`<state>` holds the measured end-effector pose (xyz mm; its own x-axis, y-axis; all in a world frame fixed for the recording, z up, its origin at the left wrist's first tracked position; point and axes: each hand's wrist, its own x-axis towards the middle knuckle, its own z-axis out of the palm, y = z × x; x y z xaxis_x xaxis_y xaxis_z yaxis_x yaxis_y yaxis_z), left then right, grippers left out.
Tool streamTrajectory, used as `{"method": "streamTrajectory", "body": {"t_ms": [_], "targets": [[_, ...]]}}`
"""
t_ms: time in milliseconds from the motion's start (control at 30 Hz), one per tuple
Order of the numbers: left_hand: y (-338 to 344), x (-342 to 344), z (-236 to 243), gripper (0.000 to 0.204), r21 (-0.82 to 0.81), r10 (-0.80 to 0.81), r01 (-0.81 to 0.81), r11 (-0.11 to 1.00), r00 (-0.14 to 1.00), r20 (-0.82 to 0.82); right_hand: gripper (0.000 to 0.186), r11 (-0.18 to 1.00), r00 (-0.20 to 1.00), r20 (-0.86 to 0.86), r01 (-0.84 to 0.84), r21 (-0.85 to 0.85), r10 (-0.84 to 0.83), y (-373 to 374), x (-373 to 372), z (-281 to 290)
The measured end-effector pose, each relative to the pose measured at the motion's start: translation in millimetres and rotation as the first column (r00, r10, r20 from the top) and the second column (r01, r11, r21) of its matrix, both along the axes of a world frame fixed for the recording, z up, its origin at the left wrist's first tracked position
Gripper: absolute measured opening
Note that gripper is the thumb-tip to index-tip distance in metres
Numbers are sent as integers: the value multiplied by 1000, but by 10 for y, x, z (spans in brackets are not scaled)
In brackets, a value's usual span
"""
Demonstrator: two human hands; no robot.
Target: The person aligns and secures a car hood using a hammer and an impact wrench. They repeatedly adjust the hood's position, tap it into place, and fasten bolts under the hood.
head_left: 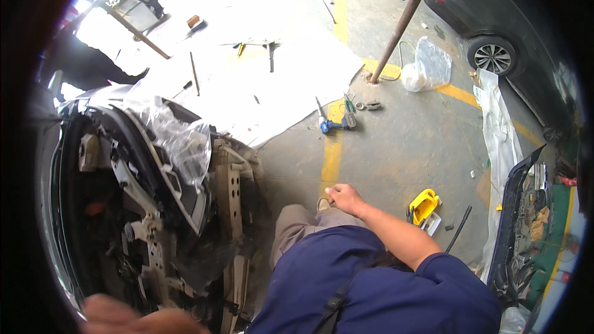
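Observation:
My right hand (348, 199) is held out in front of my body, above my shoe (323, 205). Its fingers are curled in, and whatever they hold, if anything, is hidden. Low at the left edge, my left hand (133, 318) is smeared by motion and its fingers do not show clearly. It is nearest to the opened front end of a car (148, 235), whose inner metal parts lie bare. Clear plastic film (179, 139) drapes over the far corner of that car. A pale metal bar with round holes (234, 195) runs along the front end's right side.
On the floor ahead lie a blue cordless power tool (333, 125) and hand tools on a white sheet (297, 80). To the right are a yellow case (424, 206), a black rod (459, 229) and a detached bumper (510, 229). A leaning pole (405, 21) stands before a dark car (526, 18).

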<state>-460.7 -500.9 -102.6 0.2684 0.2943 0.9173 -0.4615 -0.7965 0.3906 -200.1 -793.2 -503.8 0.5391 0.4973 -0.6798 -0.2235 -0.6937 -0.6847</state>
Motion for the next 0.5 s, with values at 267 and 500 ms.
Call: {"method": "streamTrajectory", "body": {"t_ms": [267, 500], "targets": [[94, 3657, -3451, 27, -525, -386, -195, 828, 481, -787, 21, 892, 855, 260, 448, 63, -448, -417, 624, -808], [361, 5249, -8018, 38, -429, -487, -487, 760, 10, -873, 17, 502, 388, 431, 844, 190, -815, -1095, 1254, -1818]]}}
